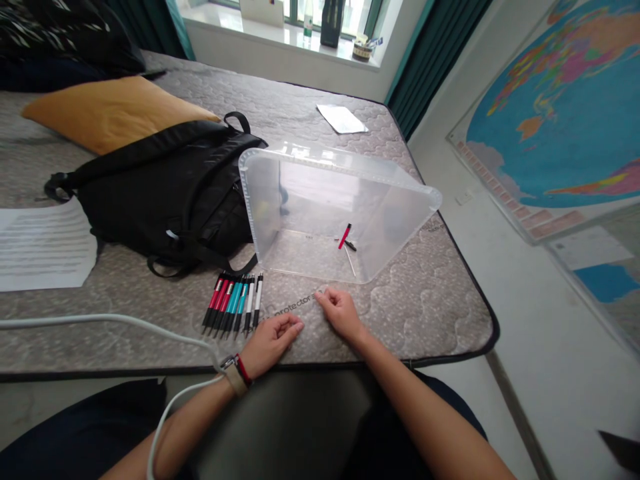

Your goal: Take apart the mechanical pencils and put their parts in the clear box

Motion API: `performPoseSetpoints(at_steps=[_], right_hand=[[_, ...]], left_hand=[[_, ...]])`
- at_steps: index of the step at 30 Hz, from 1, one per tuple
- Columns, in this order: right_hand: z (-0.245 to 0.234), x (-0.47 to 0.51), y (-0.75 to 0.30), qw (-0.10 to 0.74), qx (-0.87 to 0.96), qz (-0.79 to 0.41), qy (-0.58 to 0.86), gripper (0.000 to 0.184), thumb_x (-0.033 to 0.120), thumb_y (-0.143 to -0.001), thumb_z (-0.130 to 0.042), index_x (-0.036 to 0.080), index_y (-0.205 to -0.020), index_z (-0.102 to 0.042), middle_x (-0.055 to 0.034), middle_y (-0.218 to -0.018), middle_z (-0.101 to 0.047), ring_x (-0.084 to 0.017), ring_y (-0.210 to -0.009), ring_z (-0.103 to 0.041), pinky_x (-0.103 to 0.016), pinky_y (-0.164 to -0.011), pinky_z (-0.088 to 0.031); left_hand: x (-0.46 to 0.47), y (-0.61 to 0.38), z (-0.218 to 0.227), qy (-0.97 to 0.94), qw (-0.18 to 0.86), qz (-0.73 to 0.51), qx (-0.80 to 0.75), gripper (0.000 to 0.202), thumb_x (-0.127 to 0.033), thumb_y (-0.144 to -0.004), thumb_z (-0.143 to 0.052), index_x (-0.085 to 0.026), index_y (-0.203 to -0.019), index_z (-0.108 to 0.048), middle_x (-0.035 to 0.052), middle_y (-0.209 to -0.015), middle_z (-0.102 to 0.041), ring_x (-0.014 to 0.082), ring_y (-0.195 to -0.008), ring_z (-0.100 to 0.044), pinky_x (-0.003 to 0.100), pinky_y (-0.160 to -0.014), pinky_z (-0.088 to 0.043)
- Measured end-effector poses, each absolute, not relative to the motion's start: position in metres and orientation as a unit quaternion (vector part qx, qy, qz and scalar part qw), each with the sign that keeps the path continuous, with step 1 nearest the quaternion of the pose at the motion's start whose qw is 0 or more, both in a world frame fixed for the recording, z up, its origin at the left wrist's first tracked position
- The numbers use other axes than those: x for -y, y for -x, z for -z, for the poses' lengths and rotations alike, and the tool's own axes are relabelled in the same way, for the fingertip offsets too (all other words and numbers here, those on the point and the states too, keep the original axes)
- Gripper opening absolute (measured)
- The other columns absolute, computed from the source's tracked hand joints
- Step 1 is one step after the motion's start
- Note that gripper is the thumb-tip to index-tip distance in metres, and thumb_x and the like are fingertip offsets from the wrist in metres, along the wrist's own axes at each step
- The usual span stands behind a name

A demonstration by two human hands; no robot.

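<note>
Empty and loosely curled, the left hand [273, 343] and right hand [343, 313] rest apart on a mattress [425, 320], with a row of pens [233, 303] just beside the left (the nearer hand), tips pointing toward the person.

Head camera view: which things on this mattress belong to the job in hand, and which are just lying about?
Job things: left hand and right hand, resting on the mattress with nothing visibly held; row of pens; clear plastic bin with a red pen inside.

Lying about: black backpack; mustard cushion; printed sheet; world map.
</note>
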State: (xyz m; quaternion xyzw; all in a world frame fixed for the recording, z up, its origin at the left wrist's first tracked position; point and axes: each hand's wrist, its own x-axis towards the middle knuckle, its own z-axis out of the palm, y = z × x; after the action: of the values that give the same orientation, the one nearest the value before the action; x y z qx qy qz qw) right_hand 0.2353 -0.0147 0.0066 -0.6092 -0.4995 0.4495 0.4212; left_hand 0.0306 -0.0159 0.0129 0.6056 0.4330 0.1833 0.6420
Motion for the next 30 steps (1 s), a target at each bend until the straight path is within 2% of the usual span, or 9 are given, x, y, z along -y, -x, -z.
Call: performPoseSetpoints(at_steps=[3,5,15,19,23,26,28,30], right_hand=[[-0.006,0.020,-0.228,0.341,0.611,-0.375,0.608,0.040,0.042,-0.088,-0.057,0.019,-0.057,-0.045,0.0049,-0.054,-0.042,-0.011,-0.054,-0.040,-0.025,-0.054,-0.028],[-0.006,0.022,-0.225,0.317,0.630,-0.364,0.608,0.039,0.040,-0.090,-0.056,0.019,-0.058,-0.046,0.0051,-0.054,-0.043,-0.010,-0.054,-0.041,-0.025,-0.055,-0.028],[-0.006,0.020,-0.225,0.300,0.635,-0.353,0.618,0.038,0.038,-0.091,-0.056,0.018,-0.060,-0.048,0.0059,-0.055,-0.044,-0.009,-0.054,-0.041,-0.023,-0.055,-0.026],[-0.004,0.019,-0.224,0.294,0.637,-0.342,0.625,0.035,0.037,-0.091,-0.057,0.017,-0.062,-0.051,0.0056,-0.056,-0.047,-0.009,-0.056,-0.043,-0.023,-0.056,-0.026],[-0.001,0.015,-0.228,0.310,0.635,-0.356,0.611,0.034,0.033,-0.093,-0.053,0.017,-0.063,-0.054,0.0044,-0.059,-0.050,-0.010,-0.059,-0.044,-0.023,-0.057,-0.026],[-0.002,0.014,-0.232,0.321,0.634,-0.374,0.596,0.034,0.032,-0.094,-0.052,0.016,-0.065,-0.055,0.0039,-0.060,-0.050,-0.010,-0.060,-0.044,-0.023,-0.058,-0.026],[-0.005,0.015,-0.235,0.314,0.640,-0.379,0.590,0.031,0.033,-0.092,-0.055,0.016,-0.065,-0.056,0.0038,-0.061,-0.051,-0.010,-0.061,-0.045,-0.023,-0.057,-0.025],[-0.008,0.017,-0.238,0.304,0.647,-0.383,0.586,0.030,0.032,-0.091,-0.056,0.016,-0.066,-0.057,0.0033,-0.061,-0.052,-0.010,-0.060,-0.045,-0.023,-0.057,-0.025]], left_hand=[[0.017,-0.031,-0.015,-0.621,0.623,-0.187,-0.437,0.037,-0.051,-0.090,-0.053,-0.016,-0.087,-0.064,-0.0043,-0.059,-0.048,0.0103,-0.053,-0.039,0.021,-0.049,-0.028],[0.017,-0.031,-0.016,-0.631,0.610,-0.191,-0.440,0.036,-0.050,-0.090,-0.053,-0.016,-0.085,-0.064,-0.0043,-0.059,-0.048,0.0104,-0.053,-0.039,0.021,-0.050,-0.029],[0.018,-0.030,-0.009,-0.652,0.589,-0.182,-0.442,0.035,-0.049,-0.091,-0.052,-0.016,-0.086,-0.065,-0.0046,-0.060,-0.048,0.0105,-0.055,-0.040,0.022,-0.051,-0.030],[0.016,-0.033,-0.015,-0.670,0.566,-0.180,-0.446,0.035,-0.048,-0.092,-0.050,-0.017,-0.084,-0.065,-0.0032,-0.061,-0.054,0.0120,-0.057,-0.047,0.023,-0.054,-0.035],[-0.017,-0.059,-0.031,-0.749,0.418,-0.214,-0.467,0.032,-0.045,-0.092,-0.052,-0.018,-0.081,-0.065,-0.0013,-0.066,-0.061,0.0136,-0.059,-0.054,0.025,-0.058,-0.040],[-0.065,-0.096,-0.040,-0.805,0.279,-0.233,-0.469,0.020,-0.034,-0.089,-0.059,-0.019,-0.098,-0.067,0.0027,-0.091,-0.068,0.0133,-0.065,-0.059,0.027,-0.069,-0.046],[-0.100,-0.122,-0.041,-0.835,0.202,-0.216,-0.465,0.025,-0.030,-0.087,-0.062,-0.018,-0.108,-0.066,0.0076,-0.109,-0.066,0.0160,-0.078,-0.063,0.029,-0.078,-0.048],[-0.130,-0.143,-0.038,-0.854,0.147,-0.171,-0.468,0.029,-0.028,-0.087,-0.062,-0.018,-0.114,-0.066,0.0102,-0.115,-0.064,0.0210,-0.096,-0.063,0.030,-0.086,-0.047]])
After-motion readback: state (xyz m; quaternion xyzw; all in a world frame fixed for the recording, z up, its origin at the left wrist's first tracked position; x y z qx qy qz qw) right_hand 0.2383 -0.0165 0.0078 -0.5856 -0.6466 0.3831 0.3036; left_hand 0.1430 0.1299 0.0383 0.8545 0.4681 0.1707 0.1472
